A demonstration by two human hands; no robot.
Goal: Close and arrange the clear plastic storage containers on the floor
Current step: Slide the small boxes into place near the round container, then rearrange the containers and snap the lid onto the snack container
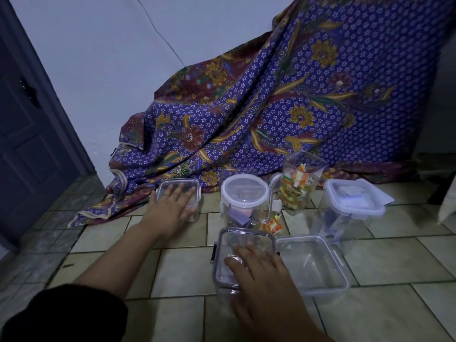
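Observation:
Several clear plastic containers stand on the tiled floor. My left hand [172, 206] lies flat with spread fingers on the lid of a small square container [179, 185] at the back left. My right hand [261, 272] rests with straight fingers on the lid of a dark-clipped container [237, 239] in front. A round lidded jar [244, 191] with purple pieces stands in the middle. Behind it an open tall jar [297, 183] holds wrapped sweets. A tall square lidded container [352, 201] stands at the right. An open shallow box [318, 262] lies beside my right hand.
A purple patterned cloth [283, 99] drapes over something against the white wall behind the containers. A dark door [27, 134] is at the left. A loose wrapped sweet [272, 227] lies on the floor between the containers. Bare tiles [177, 272] stretch in front.

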